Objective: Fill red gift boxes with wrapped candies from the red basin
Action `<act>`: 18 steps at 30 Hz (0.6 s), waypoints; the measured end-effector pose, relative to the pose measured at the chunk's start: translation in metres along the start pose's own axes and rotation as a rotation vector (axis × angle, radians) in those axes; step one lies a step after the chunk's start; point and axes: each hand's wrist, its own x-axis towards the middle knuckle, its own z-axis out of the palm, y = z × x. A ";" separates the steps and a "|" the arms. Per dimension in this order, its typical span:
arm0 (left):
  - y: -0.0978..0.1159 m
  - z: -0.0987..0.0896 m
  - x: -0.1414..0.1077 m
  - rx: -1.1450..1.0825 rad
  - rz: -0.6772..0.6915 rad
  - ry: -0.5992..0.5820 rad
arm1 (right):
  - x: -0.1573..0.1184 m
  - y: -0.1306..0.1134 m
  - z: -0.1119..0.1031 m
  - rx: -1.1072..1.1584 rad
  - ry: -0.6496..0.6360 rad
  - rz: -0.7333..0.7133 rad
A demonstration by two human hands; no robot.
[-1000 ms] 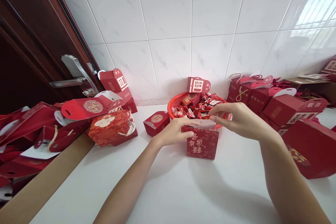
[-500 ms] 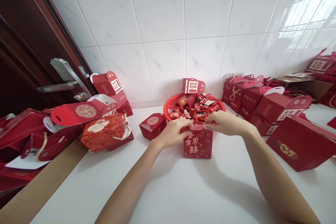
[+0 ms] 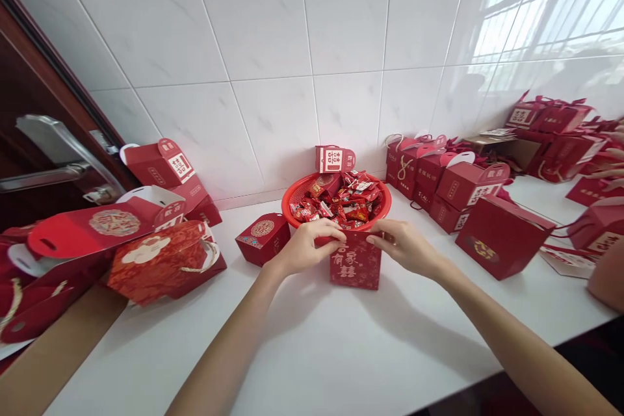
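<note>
A dark red gift box with gold characters stands upright on the white tabletop. My left hand pinches the left end of its top edge. At the right end of that edge, my right hand is closed with thumb and fingers on the card. Just behind the box sits an orange-red plastic basket filled with wrapped candies. Left of my left hand rests a small red box with a round gold emblem. The inside of the gift box is hidden.
Red boxes and a patterned handled box crowd the left, beside a cardboard edge and a door handle. More boxes and a larger red box stand right. Another person's hand shows far right.
The view has turned to the right, bringing in more boxes and another person's hand. Both my hands stay at the gift box's top edge; my right fingers now grip its right corner.
</note>
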 end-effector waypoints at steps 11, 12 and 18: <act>-0.008 -0.018 -0.003 -0.036 -0.008 0.083 | -0.091 0.070 -0.082 -0.429 0.486 0.384; -0.008 -0.020 -0.004 -0.032 -0.005 0.092 | -0.095 0.076 -0.084 -0.481 0.503 0.407; -0.008 -0.033 -0.016 0.007 -0.016 0.153 | -0.106 0.099 -0.090 -0.763 0.590 0.454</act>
